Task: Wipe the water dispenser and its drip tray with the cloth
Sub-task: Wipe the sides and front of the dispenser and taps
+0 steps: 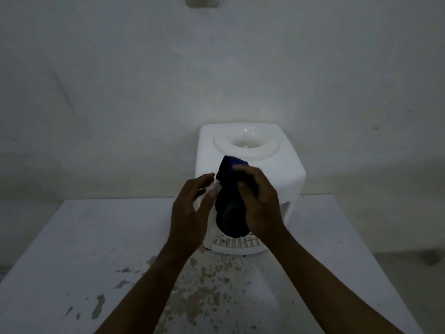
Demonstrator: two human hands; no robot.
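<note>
A white tabletop water dispenser (277, 172) stands at the back of the table against the wall, its round bottle seat empty on top. Its slotted white drip tray (237, 244) juts out at the base, facing me. A dark blue cloth (230, 213) hangs bunched in front of the dispenser's face. My right hand (258, 201) grips the cloth from the right side. To the cloth's left, my left hand (192, 208) is open, its fingers apart, the thumb close to the cloth's edge. The taps are hidden behind the cloth and hands.
The white table (84, 249) has chipped, flaking paint (209, 285) in front of the dispenser. A plain pale wall (120, 92) rises behind. A wall fitting (202, 1) sits at the top edge. The room is dim.
</note>
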